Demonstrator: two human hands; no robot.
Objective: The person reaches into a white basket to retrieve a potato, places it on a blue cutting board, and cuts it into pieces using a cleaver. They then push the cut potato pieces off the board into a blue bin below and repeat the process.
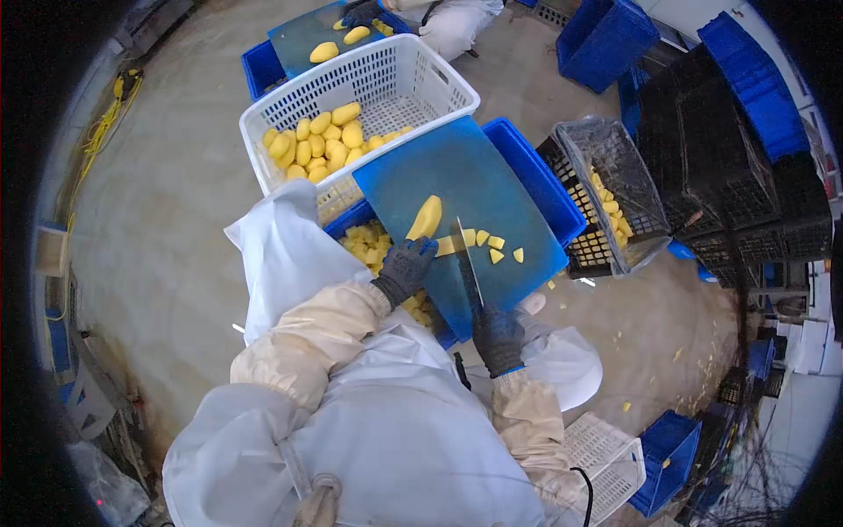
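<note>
My right hand (498,338), in a dark glove, is closed round the handle of a knife (469,263). Its blade stands across a strip of peeled potato (450,245) on the blue cutting board (492,189). With its fingers curled, my gloved left hand (406,268) presses on the left end of that strip. A longer peeled potato piece (428,216) lies just beyond the left fingertips. Several small potato chunks (497,242) are scattered right of the blade. Under the board's left side, a blue crate (356,217) contains cut potato.
A white basket (439,79) with peeled potatoes (338,136) stands beyond the board. At right is a black crate (575,250) lined with plastic, holding potato pieces. Another person's gloved hand (361,12) is at a farther board (299,39). Stacked crates (702,132) line the right side.
</note>
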